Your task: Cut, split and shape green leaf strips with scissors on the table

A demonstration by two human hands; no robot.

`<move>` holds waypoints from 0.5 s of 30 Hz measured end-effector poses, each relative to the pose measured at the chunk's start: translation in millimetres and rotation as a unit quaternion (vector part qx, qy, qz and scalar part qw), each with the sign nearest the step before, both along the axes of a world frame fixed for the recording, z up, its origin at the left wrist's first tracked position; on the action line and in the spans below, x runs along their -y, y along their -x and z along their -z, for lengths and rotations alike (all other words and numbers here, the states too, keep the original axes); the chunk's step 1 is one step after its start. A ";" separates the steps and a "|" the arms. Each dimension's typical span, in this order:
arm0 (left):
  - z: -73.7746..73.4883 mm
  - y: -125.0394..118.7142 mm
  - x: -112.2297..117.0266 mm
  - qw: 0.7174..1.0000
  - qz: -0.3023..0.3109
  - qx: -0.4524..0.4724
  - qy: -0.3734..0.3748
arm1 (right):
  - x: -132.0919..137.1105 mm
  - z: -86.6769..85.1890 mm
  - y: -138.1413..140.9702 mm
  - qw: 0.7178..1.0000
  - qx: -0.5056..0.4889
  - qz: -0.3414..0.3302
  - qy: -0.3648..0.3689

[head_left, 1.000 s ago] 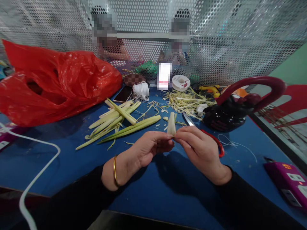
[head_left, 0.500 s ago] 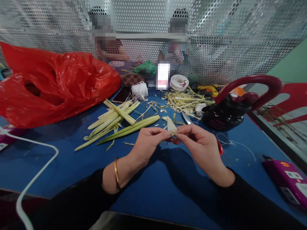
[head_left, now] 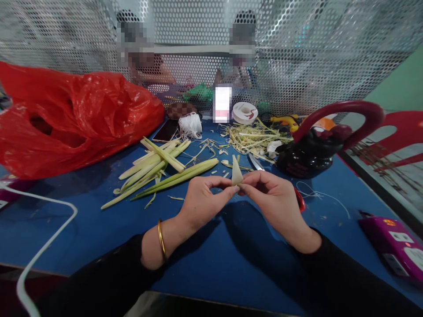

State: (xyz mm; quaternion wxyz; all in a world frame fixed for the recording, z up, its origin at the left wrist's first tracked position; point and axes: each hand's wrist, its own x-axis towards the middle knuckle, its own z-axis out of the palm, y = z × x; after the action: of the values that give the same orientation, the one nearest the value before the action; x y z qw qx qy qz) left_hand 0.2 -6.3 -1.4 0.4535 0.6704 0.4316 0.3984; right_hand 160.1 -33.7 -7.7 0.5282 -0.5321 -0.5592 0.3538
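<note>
My left hand [head_left: 201,200] and my right hand [head_left: 272,200] meet over the blue table [head_left: 99,224], both pinching a small pale folded leaf piece [head_left: 236,174] between thumb and fingertips. The piece stands up as a narrow cone above the fingers. A gold bangle sits on my left wrist. Just behind the hands lie several long green-yellow leaf stalks [head_left: 165,169]. Under my right hand, red-handled scissors [head_left: 299,200] rest with their blade [head_left: 256,162] pointing away.
A red plastic bag [head_left: 76,116] fills the left. Leaf trimmings [head_left: 254,138], white thread [head_left: 190,124], a tape roll [head_left: 243,112], a phone [head_left: 169,130] and a black basket with red handle [head_left: 313,149] lie behind. A white cable [head_left: 42,242] runs left; a purple power strip [head_left: 393,244] lies right. Two people sit behind the mesh.
Both hands have shifted slightly up and away, still pinching the leaf piece. The piece looked shorter and more folded half a second ago and stands up as a narrow cone again now.
</note>
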 end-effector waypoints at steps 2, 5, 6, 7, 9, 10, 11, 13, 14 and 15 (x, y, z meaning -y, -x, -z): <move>0.1 -0.2 0.5 1.000 -0.009 -0.010 -0.007 | 0.1 -0.7 0.0 1.000 0.006 0.002 0.004; 0.8 -0.2 0.2 1.000 -0.017 -0.004 -0.004 | 0.4 -2.5 0.3 1.000 0.002 0.001 0.013; 1.2 -0.2 -0.2 1.000 -0.016 0.003 0.006 | 0.4 -3.0 0.4 1.000 -0.005 -0.003 0.020; 1.5 -0.2 -0.7 1.000 -0.013 0.013 0.020 | 0.3 -3.3 0.4 0.999 -0.015 -0.008 0.030; 2.2 -0.4 -1.8 0.998 -0.008 0.034 0.056 | 0.1 -3.5 0.7 0.998 -0.038 -0.016 0.055; 2.4 -0.5 -2.2 0.997 -0.007 0.043 0.070 | -0.1 -3.5 0.9 0.996 -0.050 -0.018 0.066; 2.5 -0.6 -2.3 0.996 -0.007 0.049 0.079 | -0.2 -3.4 1.2 0.995 -0.062 -0.017 0.075; 2.2 -0.8 -1.9 0.995 -0.009 0.052 0.082 | -0.1 -3.3 2.2 0.992 -0.087 -0.014 0.085; 1.9 -1.0 -1.5 0.996 -0.009 0.050 0.079 | 0.0 -3.4 2.9 0.991 -0.099 -0.010 0.088; 1.5 -1.1 -1.1 0.996 -0.010 0.048 0.077 | 0.2 -3.5 3.6 0.990 -0.111 -0.007 0.091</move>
State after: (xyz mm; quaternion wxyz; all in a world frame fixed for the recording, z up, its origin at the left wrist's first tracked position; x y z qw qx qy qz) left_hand 1.3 -5.2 -2.9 0.5201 0.6094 0.4450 0.4002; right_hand 156.5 -33.8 -4.2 0.5337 -0.5318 -0.4660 0.4639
